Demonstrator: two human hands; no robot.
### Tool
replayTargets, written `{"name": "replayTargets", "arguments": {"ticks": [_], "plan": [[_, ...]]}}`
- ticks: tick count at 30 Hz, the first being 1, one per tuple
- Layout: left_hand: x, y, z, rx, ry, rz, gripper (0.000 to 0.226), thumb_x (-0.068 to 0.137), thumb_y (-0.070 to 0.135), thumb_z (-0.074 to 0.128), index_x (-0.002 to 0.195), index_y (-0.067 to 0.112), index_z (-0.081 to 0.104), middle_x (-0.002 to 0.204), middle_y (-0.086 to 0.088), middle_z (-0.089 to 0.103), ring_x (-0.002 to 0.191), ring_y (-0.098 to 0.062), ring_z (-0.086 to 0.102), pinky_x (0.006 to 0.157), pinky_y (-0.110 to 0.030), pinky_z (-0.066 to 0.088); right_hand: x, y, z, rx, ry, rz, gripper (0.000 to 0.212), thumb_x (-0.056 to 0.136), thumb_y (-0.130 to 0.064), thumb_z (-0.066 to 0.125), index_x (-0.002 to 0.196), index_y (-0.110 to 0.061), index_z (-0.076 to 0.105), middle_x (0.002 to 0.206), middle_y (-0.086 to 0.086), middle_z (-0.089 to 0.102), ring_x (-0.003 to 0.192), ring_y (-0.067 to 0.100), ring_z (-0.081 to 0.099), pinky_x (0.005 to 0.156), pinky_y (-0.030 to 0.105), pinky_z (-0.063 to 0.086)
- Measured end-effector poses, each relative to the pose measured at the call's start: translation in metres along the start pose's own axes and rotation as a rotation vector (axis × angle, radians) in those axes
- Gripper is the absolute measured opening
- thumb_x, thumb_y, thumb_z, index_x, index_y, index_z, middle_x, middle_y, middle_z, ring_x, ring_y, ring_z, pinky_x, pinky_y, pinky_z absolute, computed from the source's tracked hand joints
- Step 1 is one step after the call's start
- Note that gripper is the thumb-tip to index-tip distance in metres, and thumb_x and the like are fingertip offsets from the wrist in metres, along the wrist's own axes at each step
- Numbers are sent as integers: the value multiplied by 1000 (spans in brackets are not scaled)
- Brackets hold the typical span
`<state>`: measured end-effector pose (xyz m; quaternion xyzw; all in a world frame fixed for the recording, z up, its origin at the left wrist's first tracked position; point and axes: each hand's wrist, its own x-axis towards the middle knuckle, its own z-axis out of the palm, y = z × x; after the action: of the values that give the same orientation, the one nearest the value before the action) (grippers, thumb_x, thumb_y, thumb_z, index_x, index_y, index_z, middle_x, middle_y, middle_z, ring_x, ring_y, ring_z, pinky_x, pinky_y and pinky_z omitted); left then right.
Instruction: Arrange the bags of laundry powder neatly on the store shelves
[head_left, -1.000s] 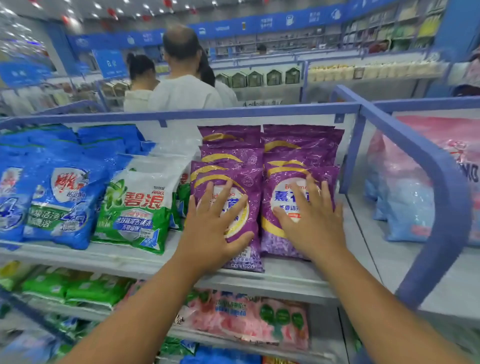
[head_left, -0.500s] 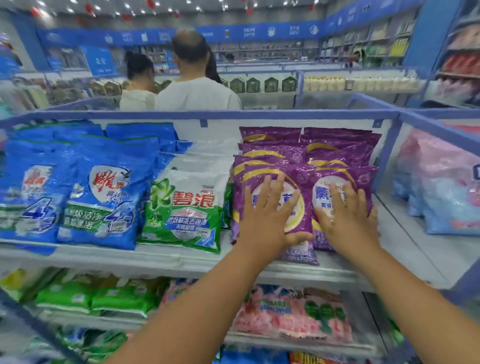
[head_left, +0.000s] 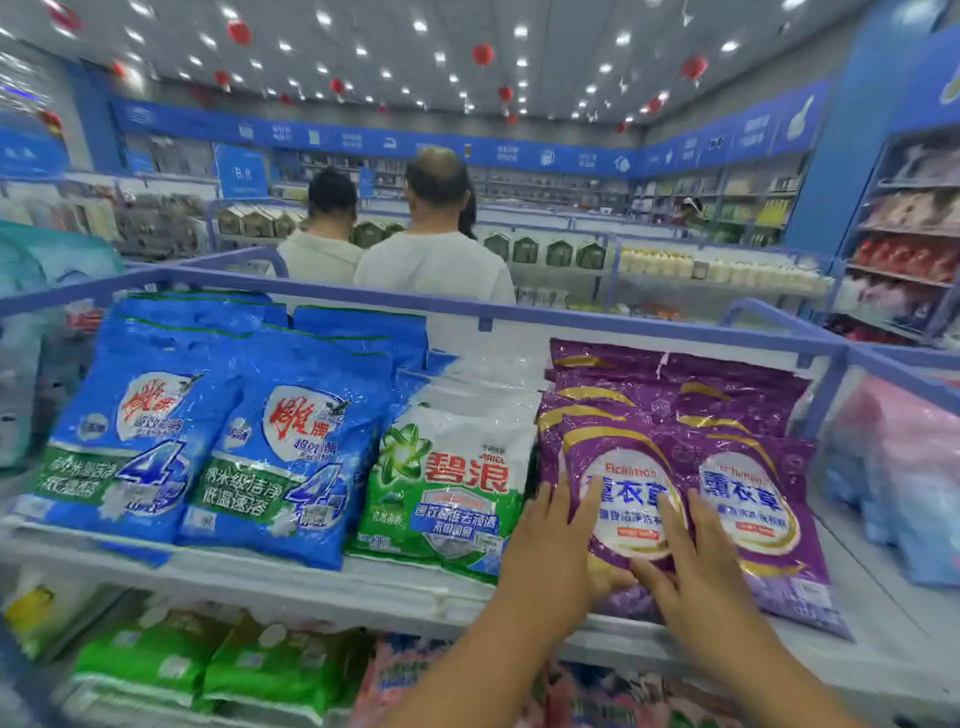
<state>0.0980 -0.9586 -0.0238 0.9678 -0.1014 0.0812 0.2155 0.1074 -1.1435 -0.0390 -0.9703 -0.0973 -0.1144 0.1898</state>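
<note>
Both hands are laid flat, fingers straight, on the front-left purple bag (head_left: 631, 499): the left hand (head_left: 558, 551) at its lower left edge, the right hand (head_left: 691, 566) on its lower middle; nothing is gripped. The bag lies directly under the palms on the shelf (head_left: 405, 587), its long axis running away from the person, with a second purple bag (head_left: 763, 514) touching on the right and a green bag (head_left: 457, 488) just beside on the left. The left hand is judged better placed for squaring it.

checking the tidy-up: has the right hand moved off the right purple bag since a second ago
Yes. The right hand has slid left off the right purple bag onto the left purple bag, beside the left hand.
</note>
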Motion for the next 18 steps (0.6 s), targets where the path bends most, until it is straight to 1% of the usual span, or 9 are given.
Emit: {"name": "replayTargets", "arguments": {"ticks": [1,2,4,6,8,10,13,16,18], "plan": [[-4,-4,-6,-7,36,13,96,91,63,58,162,33,2,171,-3,7,157,-26,8,125,-42,16,1,-3,1,-13,34,-29,84,82,-35,79,151,-7,41,161,22,25,147,50,25,112,67,32],[-7,-8,-13,-28,100,29,86,94,59,55,162,31,9,169,0,15,155,-23,16,124,-40,19,2,-7,0,-7,85,-55,80,79,-30,84,147,-8,47,159,21,31,148,47,27,113,66,33],[-15,-20,-29,-97,286,61,64,100,48,51,158,31,28,161,6,35,146,-14,33,121,-34,29,-3,-27,-12,101,107,-64,62,92,-28,72,148,-21,46,163,0,27,154,24,17,122,45,24],[-20,-37,-47,-163,439,-6,51,100,33,54,150,26,44,146,6,50,134,-11,44,114,-29,34,-3,-47,-22,247,53,-109,45,99,-32,60,143,-30,50,153,-14,38,143,9,35,118,30,32],[-22,-63,-62,-186,543,-208,48,99,25,57,146,20,47,139,1,52,131,-16,45,111,-30,36,2,-72,-26,466,-7,-118,32,99,-29,60,132,-30,58,129,-16,56,114,-1,58,98,17,49],[-23,-88,-75,-214,572,-405,47,98,23,58,143,14,47,134,-6,53,129,-24,47,108,-38,40,14,-93,-21,603,-75,-68,31,99,-29,62,129,-28,60,119,-16,62,105,-5,61,80,6,47],[-24,-111,-86,-268,538,-515,42,100,22,56,140,11,47,128,-8,55,121,-27,53,99,-40,44,36,-120,-8,744,-191,41,42,101,-34,59,140,-20,52,126,-18,54,119,3,56,89,15,41],[-20,-122,-91,-272,541,-562,44,100,23,57,141,10,47,132,-10,56,123,-29,54,101,-43,45,55,-140,10,882,-237,178,35,101,-37,57,132,-21,53,128,-12,61,109,8,61,93,30,51],[-13,-128,-92,-255,535,-590,42,97,24,60,134,8,49,129,-13,58,120,-33,55,98,-45,47,65,-152,24,875,-189,251,27,100,-35,60,123,-24,55,121,-6,66,104,15,64,91,36,53]]}}
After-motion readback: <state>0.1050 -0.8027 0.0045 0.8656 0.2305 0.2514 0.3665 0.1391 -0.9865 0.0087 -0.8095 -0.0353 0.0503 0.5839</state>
